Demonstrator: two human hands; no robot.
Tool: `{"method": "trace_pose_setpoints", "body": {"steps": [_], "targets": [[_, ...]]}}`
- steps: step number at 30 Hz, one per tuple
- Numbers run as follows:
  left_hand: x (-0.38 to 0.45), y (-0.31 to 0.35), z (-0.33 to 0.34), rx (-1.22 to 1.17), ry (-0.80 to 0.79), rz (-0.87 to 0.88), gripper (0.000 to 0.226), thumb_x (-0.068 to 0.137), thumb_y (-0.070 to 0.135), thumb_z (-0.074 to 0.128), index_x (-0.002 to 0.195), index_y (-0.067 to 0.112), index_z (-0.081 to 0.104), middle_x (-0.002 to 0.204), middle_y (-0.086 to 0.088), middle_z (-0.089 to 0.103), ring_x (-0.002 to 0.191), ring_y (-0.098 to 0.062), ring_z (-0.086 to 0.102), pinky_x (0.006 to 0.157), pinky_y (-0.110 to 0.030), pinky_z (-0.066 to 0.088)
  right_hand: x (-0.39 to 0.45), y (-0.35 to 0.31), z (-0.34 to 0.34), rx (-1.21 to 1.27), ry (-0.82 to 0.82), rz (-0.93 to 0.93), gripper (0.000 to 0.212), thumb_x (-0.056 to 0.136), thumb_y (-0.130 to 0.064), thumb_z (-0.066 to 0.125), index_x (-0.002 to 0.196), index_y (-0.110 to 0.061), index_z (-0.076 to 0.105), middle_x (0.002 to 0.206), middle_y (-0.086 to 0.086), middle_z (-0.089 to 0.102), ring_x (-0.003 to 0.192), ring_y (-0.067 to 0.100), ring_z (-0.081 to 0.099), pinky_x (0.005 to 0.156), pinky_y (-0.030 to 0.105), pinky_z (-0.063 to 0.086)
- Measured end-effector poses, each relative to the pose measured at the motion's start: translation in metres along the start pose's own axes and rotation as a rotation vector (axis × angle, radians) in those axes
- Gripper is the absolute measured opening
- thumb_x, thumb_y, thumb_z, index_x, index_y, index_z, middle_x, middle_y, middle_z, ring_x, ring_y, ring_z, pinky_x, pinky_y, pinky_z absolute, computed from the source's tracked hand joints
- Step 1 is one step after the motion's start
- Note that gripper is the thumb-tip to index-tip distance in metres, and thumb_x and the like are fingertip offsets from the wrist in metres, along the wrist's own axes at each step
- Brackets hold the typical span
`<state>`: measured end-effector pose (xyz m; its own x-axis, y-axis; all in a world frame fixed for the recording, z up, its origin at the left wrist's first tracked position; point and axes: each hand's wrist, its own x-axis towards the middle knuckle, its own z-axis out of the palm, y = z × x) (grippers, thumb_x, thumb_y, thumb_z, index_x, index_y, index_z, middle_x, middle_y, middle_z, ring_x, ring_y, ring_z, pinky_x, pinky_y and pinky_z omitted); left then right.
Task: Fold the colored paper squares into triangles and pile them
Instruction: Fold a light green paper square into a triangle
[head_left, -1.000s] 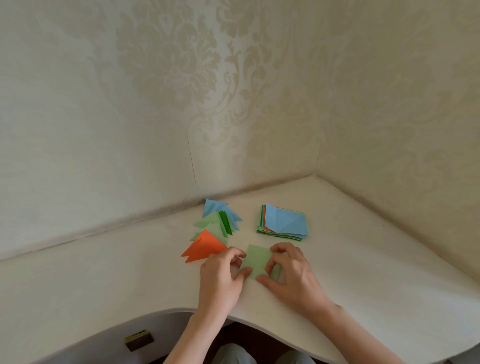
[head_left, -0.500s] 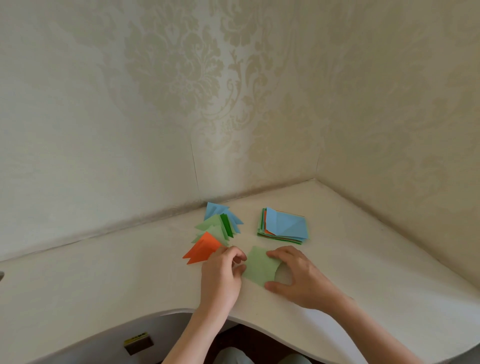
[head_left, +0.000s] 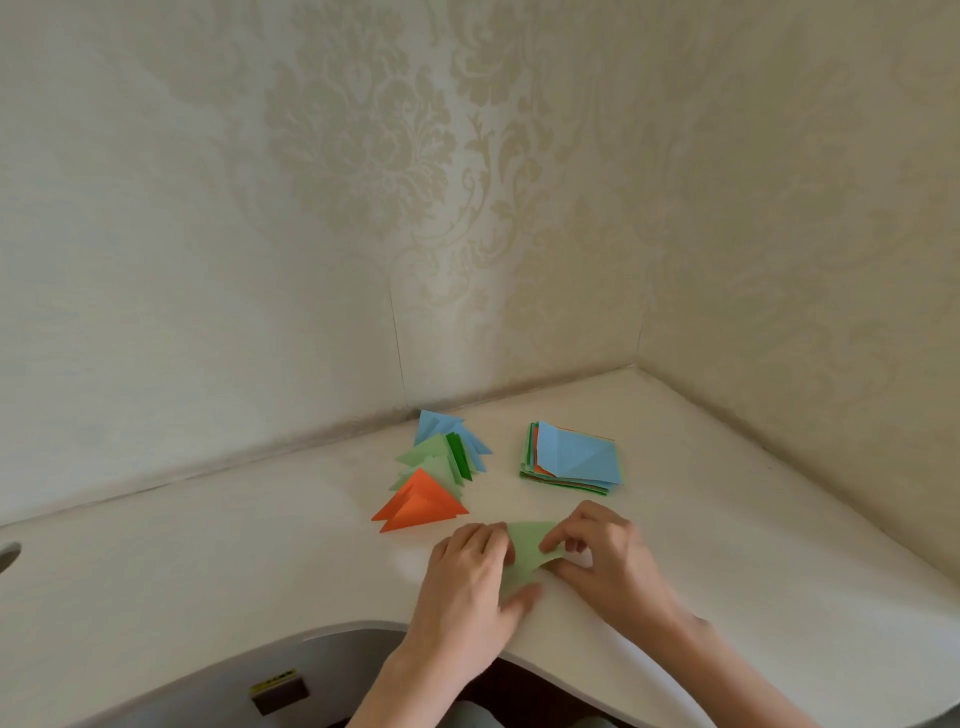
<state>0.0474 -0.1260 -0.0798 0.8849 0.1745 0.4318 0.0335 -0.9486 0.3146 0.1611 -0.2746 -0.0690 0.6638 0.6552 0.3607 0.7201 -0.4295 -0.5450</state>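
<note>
At the near curved edge of the pale, matte worktop (head_left: 208, 571), I saw both hands on one light green paper sheet (head_left: 524, 545). The left hand (head_left: 462, 587) lay over the sheet's left part, fingers fairly flat and pressing, thumb at the lower corner; grip released, nothing curled round the paper. The right hand (head_left: 605, 561) had a grasping grip on the green sheet: thumb and curled fingers pinched its right corner, which was lifted off the surface. The sheet looked thin and smooth, partly hidden under both hands; I could not tell its full outline.

Just behind the left hand lay the pile of folded triangles (head_left: 441, 467), fanned out and overlapping: orange ones (head_left: 418, 504) in front with sharp creased points, light green and one dark green in the middle, light blue at the back near the wall. To their right, apart from them, sat the stack of unfolded squares (head_left: 571, 460), blue sheet on top showing fold creases, orange and green edges peeking out underneath, edges slightly uneven.

The wallpaper (head_left: 363, 156) behind was cream with a raised damask floral pattern, meeting in a corner. A round hole (head_left: 8, 556) showed at the worktop's left edge. Below the curved edge was a small dark block with a yellow label (head_left: 278, 693), unreadable.
</note>
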Motion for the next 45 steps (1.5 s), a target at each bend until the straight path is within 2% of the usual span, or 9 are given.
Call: {"method": "trace_pose_setpoints", "body": {"steps": [4, 8, 12, 16, 25, 29, 37, 41, 45], "targets": [[0.002, -0.009, -0.001, -0.033, 0.016, 0.003, 0.011, 0.082, 0.031, 0.064, 0.085, 0.025, 0.054, 0.092, 0.015, 0.06, 0.095, -0.012, 0.056, 0.081, -0.027, 0.045, 0.005, 0.001, 0.002, -0.11, 0.007, 0.019, 0.022, 0.071, -0.044, 0.079, 0.091, -0.035, 0.073, 0.089, -0.014, 0.048, 0.085, 0.007, 0.047, 0.075, 0.032, 0.041], [0.0, -0.018, -0.002, -0.032, 0.121, -0.081, 0.028, 0.068, 0.021, 0.083, 0.07, 0.023, 0.055, 0.078, 0.013, 0.053, 0.079, -0.014, 0.054, 0.067, -0.028, 0.044, 0.007, 0.002, 0.001, -0.065, -0.043, 0.095, 0.018, 0.079, -0.05, 0.07, 0.091, -0.037, 0.072, 0.093, -0.018, 0.047, 0.093, 0.004, 0.045, 0.083, 0.03, 0.037], [-0.001, -0.029, -0.002, -0.065, 0.177, -0.241, 0.03, 0.06, 0.025, 0.089, 0.064, 0.024, 0.06, 0.075, 0.014, 0.05, 0.077, -0.016, 0.053, 0.065, -0.03, 0.042, 0.003, 0.003, 0.006, -0.061, -0.044, 0.134, 0.016, 0.083, -0.048, 0.066, 0.089, -0.035, 0.072, 0.091, -0.022, 0.045, 0.092, 0.002, 0.045, 0.083, 0.029, 0.034], [0.0, -0.03, 0.003, -0.049, 0.169, -0.354, 0.021, 0.069, 0.036, 0.083, 0.068, 0.026, 0.064, 0.077, 0.013, 0.052, 0.083, -0.02, 0.053, 0.069, -0.03, 0.036, 0.004, 0.0, 0.014, -0.069, -0.003, 0.198, 0.021, 0.084, -0.053, 0.062, 0.085, -0.033, 0.07, 0.091, -0.019, 0.048, 0.094, 0.003, 0.047, 0.082, 0.029, 0.031], [0.01, -0.011, 0.009, 0.253, 0.175, -0.38, 0.038, 0.064, 0.058, 0.078, 0.065, 0.023, 0.063, 0.069, 0.004, 0.053, 0.071, -0.023, 0.05, 0.06, -0.037, 0.04, 0.018, -0.013, 0.02, -0.231, -0.019, 0.298, 0.041, 0.073, -0.073, 0.058, 0.076, -0.033, 0.056, 0.093, -0.015, 0.049, 0.096, 0.006, 0.047, 0.077, 0.028, 0.023], [0.01, -0.012, 0.008, 0.231, 0.16, -0.382, 0.037, 0.06, 0.049, 0.084, 0.062, 0.023, 0.058, 0.068, 0.003, 0.053, 0.069, -0.025, 0.051, 0.057, -0.037, 0.04, 0.019, -0.012, 0.02, -0.264, -0.034, 0.321, 0.042, 0.072, -0.073, 0.059, 0.08, -0.032, 0.06, 0.093, -0.017, 0.048, 0.096, 0.005, 0.047, 0.077, 0.027, 0.022], [0.004, -0.022, 0.007, 0.141, 0.205, -0.354, 0.033, 0.063, 0.034, 0.086, 0.065, 0.025, 0.055, 0.069, 0.008, 0.054, 0.067, -0.02, 0.051, 0.058, -0.029, 0.03, 0.02, -0.011, 0.01, -0.173, -0.095, 0.336, 0.032, 0.076, -0.06, 0.066, 0.07, -0.036, 0.047, 0.092, -0.016, 0.05, 0.093, 0.005, 0.045, 0.079, 0.027, 0.027], [-0.001, -0.028, 0.004, 0.068, 0.226, -0.357, 0.031, 0.065, 0.024, 0.086, 0.066, 0.023, 0.054, 0.068, 0.008, 0.055, 0.066, -0.02, 0.049, 0.055, -0.03, 0.035, 0.019, -0.01, 0.008, -0.081, -0.092, 0.351, 0.029, 0.075, -0.052, 0.072, 0.069, -0.038, 0.047, 0.089, -0.016, 0.052, 0.087, 0.004, 0.046, 0.079, 0.028, 0.028], [-0.004, -0.033, 0.001, -0.039, 0.234, -0.346, 0.028, 0.07, 0.013, 0.082, 0.068, 0.021, 0.055, 0.069, 0.011, 0.053, 0.067, -0.016, 0.043, 0.058, -0.029, 0.039, 0.019, -0.006, 0.005, 0.027, -0.102, 0.373, 0.029, 0.074, -0.038, 0.077, 0.072, -0.037, 0.048, 0.08, -0.017, 0.052, 0.074, 0.002, 0.047, 0.08, 0.027, 0.039]]}}
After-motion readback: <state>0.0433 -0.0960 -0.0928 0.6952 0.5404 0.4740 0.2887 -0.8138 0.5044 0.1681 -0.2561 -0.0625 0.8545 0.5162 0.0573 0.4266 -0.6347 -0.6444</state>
